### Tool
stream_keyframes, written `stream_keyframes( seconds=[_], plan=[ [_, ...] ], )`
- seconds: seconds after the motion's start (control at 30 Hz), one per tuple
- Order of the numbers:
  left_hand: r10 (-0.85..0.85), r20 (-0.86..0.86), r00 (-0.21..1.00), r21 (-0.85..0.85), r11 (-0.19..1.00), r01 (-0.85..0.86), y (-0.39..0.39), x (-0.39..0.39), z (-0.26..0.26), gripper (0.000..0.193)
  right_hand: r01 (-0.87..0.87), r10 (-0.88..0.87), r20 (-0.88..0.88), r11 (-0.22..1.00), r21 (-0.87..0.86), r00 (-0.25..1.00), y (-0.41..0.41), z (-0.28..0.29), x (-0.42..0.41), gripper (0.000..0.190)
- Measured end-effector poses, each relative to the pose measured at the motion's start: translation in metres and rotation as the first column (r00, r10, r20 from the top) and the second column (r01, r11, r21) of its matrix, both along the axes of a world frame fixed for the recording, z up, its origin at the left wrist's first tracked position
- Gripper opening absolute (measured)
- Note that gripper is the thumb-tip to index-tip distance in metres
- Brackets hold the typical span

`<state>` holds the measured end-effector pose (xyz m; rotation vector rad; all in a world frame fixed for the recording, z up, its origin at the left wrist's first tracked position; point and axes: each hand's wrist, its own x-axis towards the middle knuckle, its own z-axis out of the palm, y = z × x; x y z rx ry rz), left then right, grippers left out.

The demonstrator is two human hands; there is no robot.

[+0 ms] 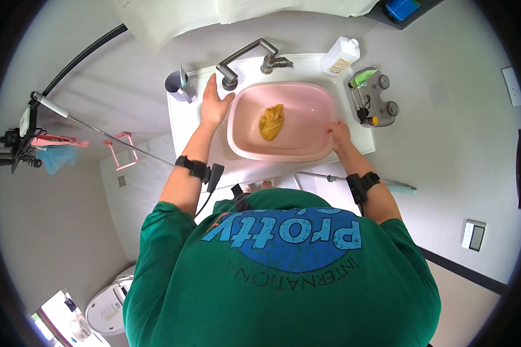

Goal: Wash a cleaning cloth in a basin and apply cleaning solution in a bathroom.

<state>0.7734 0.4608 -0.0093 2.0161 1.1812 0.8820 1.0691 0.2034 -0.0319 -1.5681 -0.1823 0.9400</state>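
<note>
A pink plastic basin (306, 154) sits on the white washbasin (184, 126). On its floor, left of the middle, lies a crumpled mustard-yellow cloth (272, 122). My right hand (340, 133) grips the basin's right rim, with the fingers over the edge. Left of the basin, my left hand (215, 103) is raised with its fingers extended and the thumb apart, holding nothing. It is close to the base of the dark metal faucet spout (243, 51). The separate faucet handle (273, 63) stands behind the basin.
A grey cup with a toothbrush (180, 88) stands at the back left. A white bottle (341, 57) is at the back right, beside a clear container (375, 99). A thin pole (117, 141) slants in from the left. Another pole (317, 175) passes below the washbasin's front.
</note>
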Motion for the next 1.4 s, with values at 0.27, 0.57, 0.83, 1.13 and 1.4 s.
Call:
stream_keyframes(
  seconds=[0.27,0.57,0.83,1.13,1.4],
  plan=[
    [-0.129,-0.083,0.988,-0.182,0.977,0.112,-0.039,0.009,0.012,0.07,-0.137,0.161,-0.231,0.983,0.12,0.959,0.023,-0.058,0.002,0.039],
    [-0.111,-0.163,0.98,-0.21,0.975,0.076,-0.059,0.014,0.021,0.069,-0.409,0.478,0.13,0.84,-0.355,0.869,0.069,-0.096,0.036,0.043],
    [-0.019,-0.438,0.899,-0.412,0.893,-0.182,-0.094,-0.037,-0.05,0.051,-0.277,0.439,0.857,0.888,-0.368,0.269,0.184,-0.002,0.023,0.049],
    [0.062,-0.378,0.924,-0.484,0.837,-0.254,-0.11,-0.056,-0.038,0.046,-0.29,0.551,0.833,0.806,-0.516,0.05,0.227,-0.027,0.043,0.029],
    [0.072,-0.335,0.939,-0.534,0.807,-0.252,-0.116,-0.069,-0.048,0.046,-0.361,0.582,0.771,0.799,-0.481,0.261,0.207,-0.015,0.046,0.032]
  ],
)
